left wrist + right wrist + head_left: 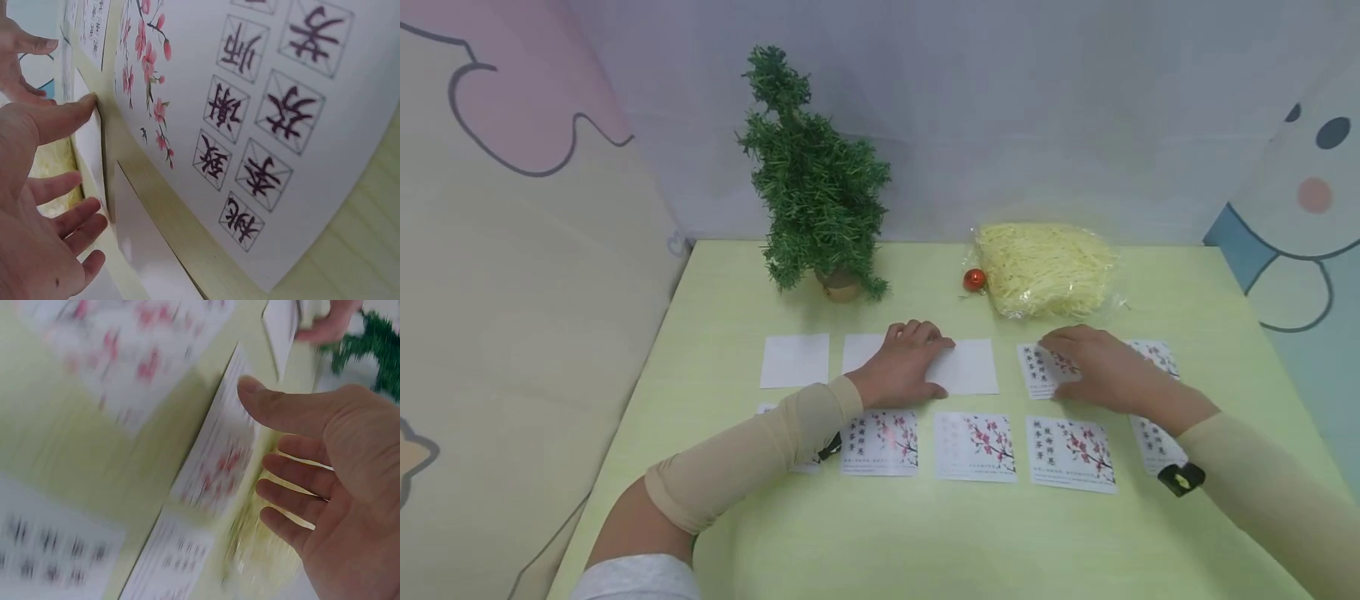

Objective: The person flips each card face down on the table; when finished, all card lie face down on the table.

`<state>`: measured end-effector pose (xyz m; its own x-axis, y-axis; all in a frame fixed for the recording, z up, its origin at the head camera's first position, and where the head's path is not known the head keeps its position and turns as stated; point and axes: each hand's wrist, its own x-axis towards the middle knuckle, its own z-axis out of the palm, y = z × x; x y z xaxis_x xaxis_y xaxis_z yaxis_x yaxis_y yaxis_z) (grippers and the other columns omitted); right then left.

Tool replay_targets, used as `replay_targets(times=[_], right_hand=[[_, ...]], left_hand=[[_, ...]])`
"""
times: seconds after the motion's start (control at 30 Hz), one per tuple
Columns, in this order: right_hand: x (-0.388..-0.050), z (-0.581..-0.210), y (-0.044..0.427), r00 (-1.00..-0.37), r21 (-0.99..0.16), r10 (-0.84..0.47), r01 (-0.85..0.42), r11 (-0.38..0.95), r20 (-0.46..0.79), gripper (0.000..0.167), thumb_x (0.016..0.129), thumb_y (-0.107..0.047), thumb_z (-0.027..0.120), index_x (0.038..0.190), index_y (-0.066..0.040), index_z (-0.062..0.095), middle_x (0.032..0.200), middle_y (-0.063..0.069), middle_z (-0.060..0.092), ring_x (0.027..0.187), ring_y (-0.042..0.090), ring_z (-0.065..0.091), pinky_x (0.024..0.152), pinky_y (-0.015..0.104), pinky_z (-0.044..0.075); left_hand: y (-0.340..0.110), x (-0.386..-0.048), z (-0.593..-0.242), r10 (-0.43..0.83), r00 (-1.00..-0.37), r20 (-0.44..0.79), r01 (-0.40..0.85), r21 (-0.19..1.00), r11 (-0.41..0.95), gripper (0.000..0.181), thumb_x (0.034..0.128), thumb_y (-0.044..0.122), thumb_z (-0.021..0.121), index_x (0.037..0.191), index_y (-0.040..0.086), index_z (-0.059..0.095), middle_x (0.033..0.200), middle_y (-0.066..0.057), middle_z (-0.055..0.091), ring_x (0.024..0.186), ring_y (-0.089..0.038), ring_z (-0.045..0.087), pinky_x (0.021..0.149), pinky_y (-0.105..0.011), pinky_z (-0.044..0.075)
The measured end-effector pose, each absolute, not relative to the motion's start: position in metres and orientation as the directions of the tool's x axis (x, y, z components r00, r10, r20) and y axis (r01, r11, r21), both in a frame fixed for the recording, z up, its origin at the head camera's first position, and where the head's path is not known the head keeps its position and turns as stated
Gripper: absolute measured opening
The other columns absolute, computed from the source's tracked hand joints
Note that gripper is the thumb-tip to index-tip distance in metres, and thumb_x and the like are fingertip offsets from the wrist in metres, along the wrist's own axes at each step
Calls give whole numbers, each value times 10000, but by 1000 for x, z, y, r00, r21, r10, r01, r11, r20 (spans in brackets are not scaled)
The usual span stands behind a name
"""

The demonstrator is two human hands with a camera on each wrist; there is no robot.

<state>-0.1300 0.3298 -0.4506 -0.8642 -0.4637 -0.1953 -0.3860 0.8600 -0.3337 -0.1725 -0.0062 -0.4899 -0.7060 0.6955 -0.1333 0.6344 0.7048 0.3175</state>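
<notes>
My left hand (902,362) is at the left edge of a blank white card (972,367) in the back row, fingers relaxed and thumb apart from them. In the left wrist view its thumb (62,119) is at that card's near edge. Over a printed card (1037,379) with dark characters and pink blossoms is my right hand (1101,367). The right wrist view shows its thumb and fingers spread around this card (215,456), gripping nothing. Another blossom card (1157,354) lies partly behind the right hand.
Two more blank cards, one at far left (795,361), lie in the back row. A front row holds several blossom cards (1071,454). Behind stand a small artificial tree (820,183), a red bauble (974,280) and a clear bag of yellow shredded paper (1047,268).
</notes>
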Motion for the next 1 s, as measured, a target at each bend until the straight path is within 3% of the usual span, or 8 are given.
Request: replay_targets(times=[0.2,0.37,0.53,0.7,0.87,1.0], right_hand=[[-138,-456,368,-876,-276,-415,-347,896,-247,995,755,-322,1028,1554,36,556,1594,309,525,1441,580,502,1176,733,409],[-141,-460,372,-878,-301,-415,-340,891,-237,966,747,-288,1030,1547,16,582,1568,272,540,1394,551,557,1149,722,447],[-144,-461,371,-876,-305,-432,-361,881,-212,917,727,-260,1042,1491,27,625,1504,251,582,1331,511,604,1115,705,481],[-147,-459,368,-877,-287,-440,-379,880,-193,879,732,-248,1044,1459,26,634,1488,239,597,1331,485,604,1122,699,474],[-144,-457,368,-886,-211,-402,-359,909,-229,916,745,-354,1027,1464,21,603,1457,242,606,1349,489,555,1071,732,439],[-139,-454,370,-891,-188,-384,-345,920,-242,954,760,-392,1003,1491,26,555,1440,253,601,1331,483,539,1025,714,441]], left_hand=[[14,-168,-485,745,-667,-34,698,321,640,745,1010,564,768,1607,190,523,1535,-34,519,1459,-231,463,1279,-485,311],[58,-163,-475,818,-571,-64,771,301,562,758,1066,583,673,1652,147,471,1625,-49,497,1534,-210,434,1311,-390,323],[104,-161,-471,841,-523,-137,789,297,538,791,1102,591,595,1694,104,398,1723,-73,425,1607,-214,377,1323,-305,309],[131,-159,-478,837,-524,-161,807,223,548,790,1115,589,564,1690,74,394,1723,-90,431,1590,-223,396,1317,-283,307],[141,-158,-487,836,-527,-156,826,141,547,760,1119,519,601,1684,54,394,1680,-111,462,1529,-231,440,1284,-282,364],[146,-159,-490,830,-545,-121,816,154,558,811,1082,530,667,1687,76,375,1675,-121,453,1494,-230,461,1256,-288,403]])
